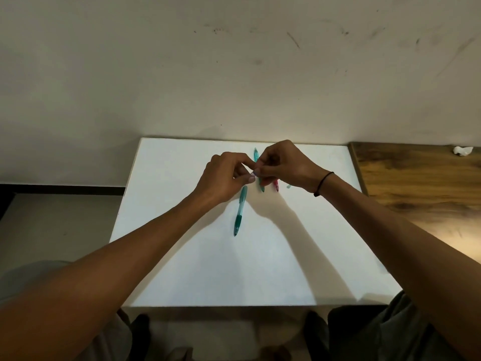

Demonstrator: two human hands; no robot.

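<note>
Two hands meet over the middle of the white table [208, 269], so here's my read, left to right. The left hand [225, 178] has its fingers curled, thumb and forefinger nipping a small pale piece [253, 174] right where the hands touch, a little above the tabletop. Just below that hand a teal pen [240, 212] lies flat, tip toward the person. A second teal pen [256, 156] pokes out behind the fingertips, mostly hidden. The right hand [285, 165] pinches the same pale piece from the other side, fingers bunched tight. Under it peek a pink pen [275, 185] and a pale green sliver [288, 186] I can't identify. There's a black band [324, 182] on the right wrist. Far right is a wooden table [416, 183] with a crumpled white scrap [462, 150] on it.

The piece is too small to name; my guess is some pen part being fitted or pulled apart. If so, I'd keep one hand as the steady anchor and let the other do the twisting. Grip close to the joint and go easy on the squeeze. Staying low over the white top also helps, so anything that slips lands where you can spot it.

Brands or writing: nothing readable. No print shows on the pens, and the wall only has scuff marks.
</note>
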